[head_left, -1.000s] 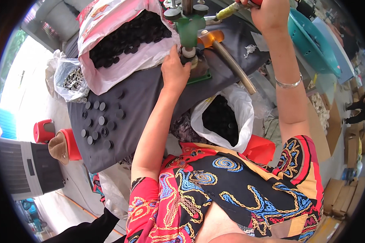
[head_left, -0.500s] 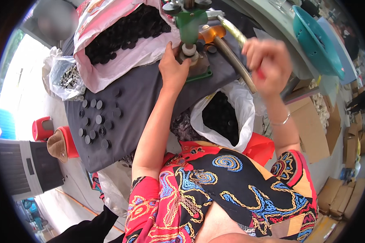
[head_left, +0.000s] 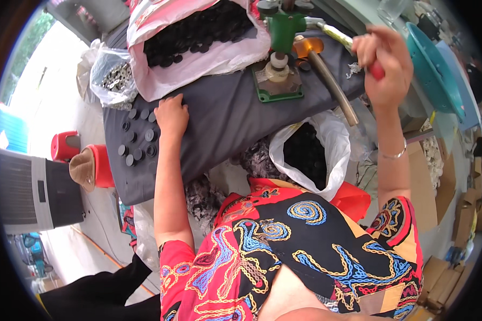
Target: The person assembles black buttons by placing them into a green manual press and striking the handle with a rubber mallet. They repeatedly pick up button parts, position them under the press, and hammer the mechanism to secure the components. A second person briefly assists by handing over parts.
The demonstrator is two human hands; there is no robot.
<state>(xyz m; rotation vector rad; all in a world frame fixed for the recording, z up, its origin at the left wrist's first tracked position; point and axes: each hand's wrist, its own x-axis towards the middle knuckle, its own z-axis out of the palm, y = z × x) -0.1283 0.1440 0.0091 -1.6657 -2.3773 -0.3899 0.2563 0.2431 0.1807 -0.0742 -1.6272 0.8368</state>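
— Right hand (head_left: 383, 67) first: what is it doing?

— It is closed in a fist around the red grip (head_left: 377, 70) of the press lever (head_left: 334, 36), raised above the far right of the grey cloth (head_left: 225, 123).

— Which way does that lever run?

— Its long axis slants from the hand up and left to the green hand press (head_left: 281, 51), which stands upright on its square base.

— And the left hand (head_left: 171, 115)?

— Flat on the cloth, fingers loosely spread, touching the cluster of small dark discs (head_left: 136, 142) at the cloth's left end; it holds nothing I can see.

— Anything close by?

— A pink bag of black discs (head_left: 198, 35) behind it, a white bag of black pieces (head_left: 305, 155) nearer the body.
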